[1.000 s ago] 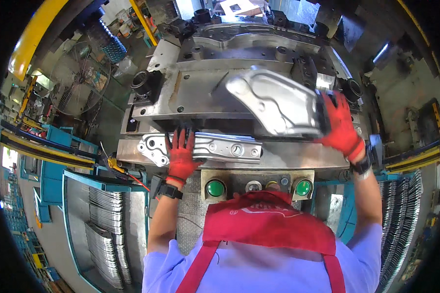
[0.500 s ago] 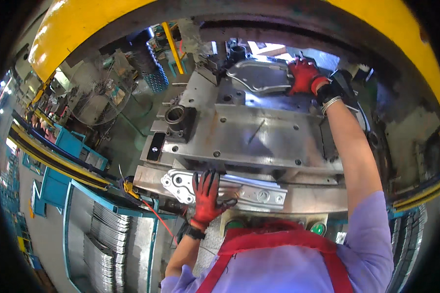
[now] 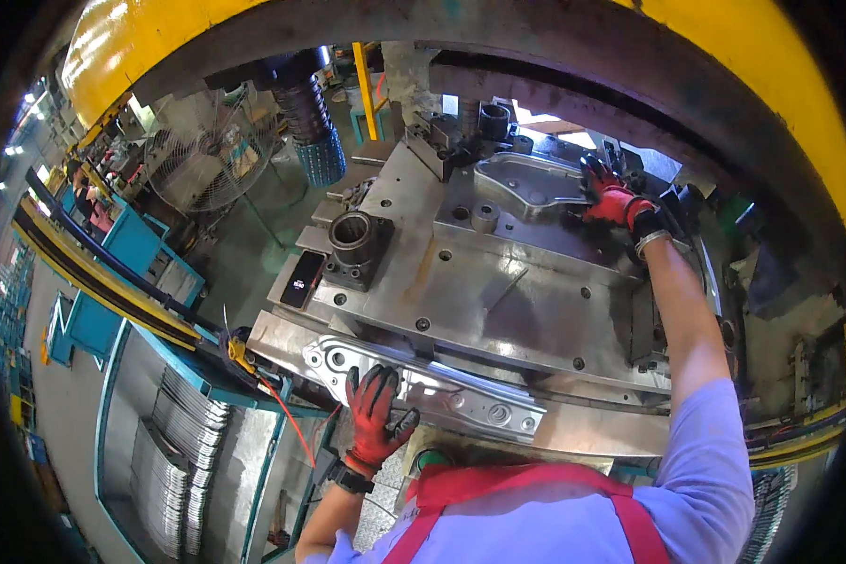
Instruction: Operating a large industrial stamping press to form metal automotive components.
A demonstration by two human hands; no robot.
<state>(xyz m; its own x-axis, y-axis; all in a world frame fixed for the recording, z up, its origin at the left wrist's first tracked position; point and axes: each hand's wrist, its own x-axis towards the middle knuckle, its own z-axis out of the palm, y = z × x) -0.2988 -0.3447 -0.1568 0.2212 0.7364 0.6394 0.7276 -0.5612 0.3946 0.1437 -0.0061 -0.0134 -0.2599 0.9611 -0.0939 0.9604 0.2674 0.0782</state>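
Observation:
My left hand, in a red glove with dark fingertips, lies with spread fingers on a long stamped metal part with holes. That part rests along the near ledge of a steel press die. My right arm stretches far forward. At its end my right hand, gloved alike, has its fingers apart at the right end of a contoured plate with a pale rim on the die. Whether its fingertips touch the plate is hard to make out.
A phone lies beside a round guide bushing on the die's left. The dark upper press hangs above, near a spring-wrapped post. At lower left, a blue rack holds stacked metal parts. A fan stands behind.
The view has shifted and turned a little. My left hand's fingers reach less far across the stamped part. My right hand stays by the plate's right end, its fingers now angled differently.

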